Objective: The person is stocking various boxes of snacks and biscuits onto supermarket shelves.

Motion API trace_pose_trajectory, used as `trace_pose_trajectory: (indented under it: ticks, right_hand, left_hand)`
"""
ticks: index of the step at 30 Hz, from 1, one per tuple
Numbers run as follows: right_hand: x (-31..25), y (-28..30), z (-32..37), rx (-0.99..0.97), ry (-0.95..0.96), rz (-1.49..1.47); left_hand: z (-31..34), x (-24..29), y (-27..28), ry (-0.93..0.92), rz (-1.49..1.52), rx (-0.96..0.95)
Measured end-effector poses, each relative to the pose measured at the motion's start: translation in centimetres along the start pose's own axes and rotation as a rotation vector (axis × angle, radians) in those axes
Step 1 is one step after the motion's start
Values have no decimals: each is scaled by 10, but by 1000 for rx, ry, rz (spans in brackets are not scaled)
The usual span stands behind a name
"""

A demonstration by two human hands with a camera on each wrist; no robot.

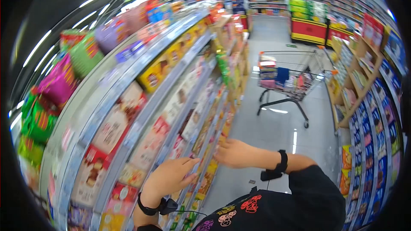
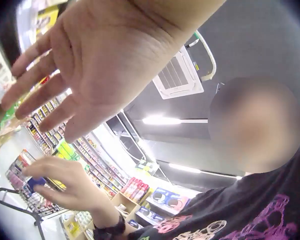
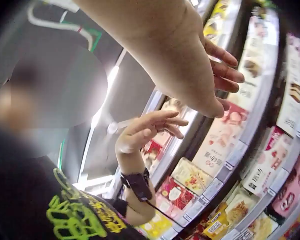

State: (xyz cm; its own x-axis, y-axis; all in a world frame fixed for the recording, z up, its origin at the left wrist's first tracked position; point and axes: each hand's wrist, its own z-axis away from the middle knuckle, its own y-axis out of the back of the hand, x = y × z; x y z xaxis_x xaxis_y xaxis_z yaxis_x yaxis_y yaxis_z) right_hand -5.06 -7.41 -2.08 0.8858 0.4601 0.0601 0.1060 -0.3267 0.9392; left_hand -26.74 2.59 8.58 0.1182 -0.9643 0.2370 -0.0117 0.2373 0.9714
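Note:
I stand at a tall shelf (image 1: 130,134) packed with pink, white and yellow snack boxes (image 1: 150,143). My left hand (image 1: 171,175) reaches to the shelf front with straight, spread fingers and holds nothing; the left wrist view shows its open palm (image 2: 95,60). My right hand (image 1: 233,153) is stretched out a little further along, its fingers pointing at a lower shelf edge. In the right wrist view that hand (image 3: 190,65) hovers just in front of the boxes (image 3: 225,135), fingers extended, with the left hand (image 3: 145,131) below it. Both wrists carry black straps.
A shopping cart (image 1: 284,81) with several goods stands in the aisle ahead. More shelves (image 1: 372,124) line the right side. A red and yellow display bin (image 1: 308,30) stands at the far end. Grey floor (image 1: 274,132) runs between the shelves.

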Motion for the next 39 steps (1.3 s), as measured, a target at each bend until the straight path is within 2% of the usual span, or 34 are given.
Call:
trace_pose_trajectory:
  ticks: [1, 4, 5, 8, 10, 16, 20, 22, 23, 25, 27, 29, 31, 32, 34, 35, 37, 39]
  right_hand:
    - [10, -4, 29, -76, -130, -58]
    - [32, -24, 114, 20, -446, -250]
    - [38, -27, 142, 68, -612, -209]
    - [48, -39, 227, 107, -1108, 24]
    - [45, -33, 272, -3, -1301, 39]
    - [43, -37, 350, -77, -1758, 101]
    - [106, -42, 360, -472, -2004, -58]
    - [163, -43, 361, -665, -2059, -182]
    - [195, -45, 363, -682, -2048, -287]
    - [260, -62, 370, -505, -1874, -164]
    - [334, -57, 348, -314, -1671, 21]
    - [404, -56, 327, -218, -1549, 21]
    - [461, -67, 317, -103, -1428, -143]
    - [485, -76, 317, -113, -1394, -195]
    - [532, -95, 319, -132, -1319, -298]
    - [556, -105, 322, -55, -1283, -377]
    - [608, -123, 330, 91, -1198, -534]
    - [668, -140, 338, 227, -1260, -674]
  left_hand:
    - [-26, -6, -11, -15, 8, -40]
    - [-106, -23, -60, -201, 52, -145]
    - [-130, -29, -81, -286, 108, -168]
    - [-204, -23, -116, -336, 198, -410]
    - [-253, -21, -133, -353, 183, -462]
    - [-395, -24, -173, -552, 104, -457]
    - [-490, -49, -183, -638, 255, -464]
    - [-541, -72, -176, -655, 306, -432]
    - [-565, -83, -173, -665, 338, -413]
    - [-614, -107, -171, -579, 341, -373]
    - [-660, -134, -181, -510, 347, -318]
    - [-701, -156, -205, -458, 374, -252]
    - [-734, -161, -210, -329, 516, -270]
    - [-752, -166, -213, -262, 581, -269]
    - [-792, -183, -234, -200, 571, -142]
    - [-813, -192, -247, -167, 565, -78]
    - [-859, -207, -259, 24, 794, -59]
    - [-908, -225, -277, 291, 994, 3]
